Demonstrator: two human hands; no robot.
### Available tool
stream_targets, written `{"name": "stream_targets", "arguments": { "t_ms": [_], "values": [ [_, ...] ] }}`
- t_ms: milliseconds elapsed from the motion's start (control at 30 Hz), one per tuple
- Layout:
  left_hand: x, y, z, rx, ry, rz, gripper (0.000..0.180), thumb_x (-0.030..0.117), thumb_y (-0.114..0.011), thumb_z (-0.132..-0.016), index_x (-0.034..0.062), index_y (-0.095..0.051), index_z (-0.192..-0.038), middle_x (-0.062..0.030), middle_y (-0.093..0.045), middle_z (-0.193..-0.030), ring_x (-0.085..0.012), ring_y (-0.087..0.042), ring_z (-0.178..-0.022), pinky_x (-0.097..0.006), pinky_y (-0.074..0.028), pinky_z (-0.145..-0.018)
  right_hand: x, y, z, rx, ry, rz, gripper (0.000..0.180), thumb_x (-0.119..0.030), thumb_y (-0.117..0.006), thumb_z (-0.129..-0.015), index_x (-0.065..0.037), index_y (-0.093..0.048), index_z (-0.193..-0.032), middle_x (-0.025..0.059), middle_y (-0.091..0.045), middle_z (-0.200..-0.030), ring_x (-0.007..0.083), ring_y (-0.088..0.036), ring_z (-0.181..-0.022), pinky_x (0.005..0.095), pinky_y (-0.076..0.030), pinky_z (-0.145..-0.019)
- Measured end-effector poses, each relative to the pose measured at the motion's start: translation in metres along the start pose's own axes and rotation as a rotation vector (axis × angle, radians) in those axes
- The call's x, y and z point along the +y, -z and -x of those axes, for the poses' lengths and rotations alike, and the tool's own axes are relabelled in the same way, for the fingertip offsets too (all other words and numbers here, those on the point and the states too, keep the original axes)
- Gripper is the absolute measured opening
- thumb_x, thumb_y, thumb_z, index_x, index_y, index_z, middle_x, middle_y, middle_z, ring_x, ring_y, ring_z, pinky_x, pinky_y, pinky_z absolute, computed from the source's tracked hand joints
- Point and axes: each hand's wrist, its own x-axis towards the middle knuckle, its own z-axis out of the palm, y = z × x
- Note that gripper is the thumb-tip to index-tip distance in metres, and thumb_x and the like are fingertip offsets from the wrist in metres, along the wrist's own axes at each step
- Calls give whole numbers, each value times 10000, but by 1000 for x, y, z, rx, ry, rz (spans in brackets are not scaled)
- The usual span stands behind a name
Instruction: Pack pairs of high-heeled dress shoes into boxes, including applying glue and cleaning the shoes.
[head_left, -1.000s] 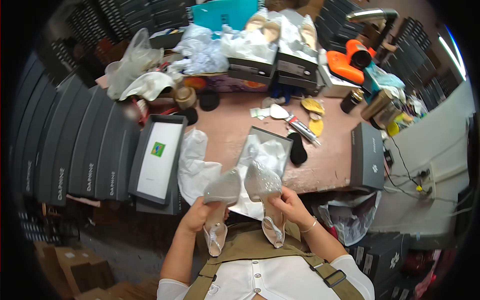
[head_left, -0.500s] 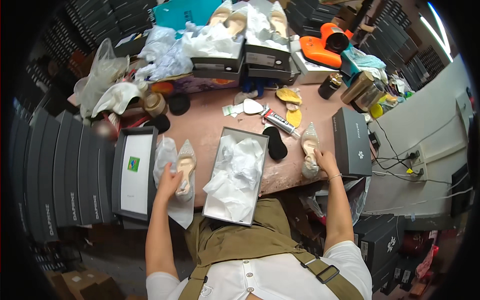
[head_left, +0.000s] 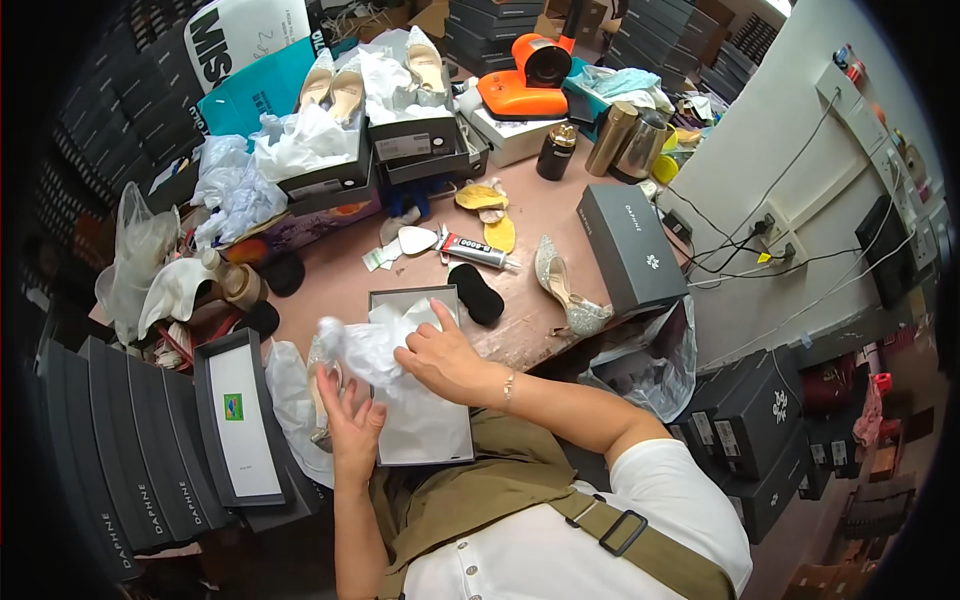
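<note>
A grey shoebox (head_left: 425, 437) lined with white paper lies at the table's front edge. My right hand (head_left: 445, 358) reaches over it, gripping crumpled white tissue paper (head_left: 362, 348) that bulges past the box's left side. Beside the box's left wall, my left hand (head_left: 352, 425) has its fingers spread and holds nothing. A glittery pointed shoe (head_left: 317, 385) lies behind that hand, mostly hidden by it, near a translucent sheet (head_left: 287, 388). The other glittery shoe (head_left: 573, 297) rests on the table at right, apart from both hands.
An open box lid (head_left: 238, 415) and stacked grey boxes (head_left: 110, 460) stand at left; a closed grey box (head_left: 632, 248) is at right. A glue tube (head_left: 478, 250) and black pad (head_left: 476, 295) lie beyond the box. Shoes in boxes (head_left: 412, 140) and an orange device (head_left: 522, 92) stand farther back.
My right hand has let go of the right shoe, which now lies turned, and has crossed to the tissue paper. My left hand has released the left shoe. The view has shifted.
</note>
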Motion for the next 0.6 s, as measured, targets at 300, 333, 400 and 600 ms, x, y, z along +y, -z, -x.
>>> {"name": "stream_targets", "arguments": {
  "t_ms": [300,333,400,600],
  "values": [
    [-6,3,-25,408,147,803,373,243,-577,-915,26,-526,-1215,-84,-579,-1184,-227,-559,-1083,-391,-461,-945,-31,27,39,288,-255,-849,223,-44,-596,-803,-16,-567,-1022,163,-621,-861,346,-618,-778,379,-497,-673],
    [5,3,-24,478,178,864,389,248,-594,-909,20,-526,-1216,-85,-578,-1180,-222,-568,-1062,-378,-475,-926,-27,18,50,286,-376,-897,227,-46,-583,-816,-12,-560,-1039,165,-624,-849,353,-619,-764,372,-500,-669],
    [4,6,-27,545,161,800,399,259,-606,-904,15,-530,-1211,-85,-577,-1176,-219,-572,-1050,-368,-487,-906,-26,6,72,318,-427,-900,167,-80,-545,-869,4,-577,-1010,141,-632,-766,284,-643,-685,323,-508,-651],
    [11,6,-25,733,32,620,429,306,-616,-902,-13,-535,-1178,-93,-596,-1084,-202,-596,-973,-342,-513,-811,10,9,116,-6,-692,-1217,246,-174,-493,-944,22,-636,-905,85,-673,-832,119,-643,-757,278,-513,-690]
  ]
}}
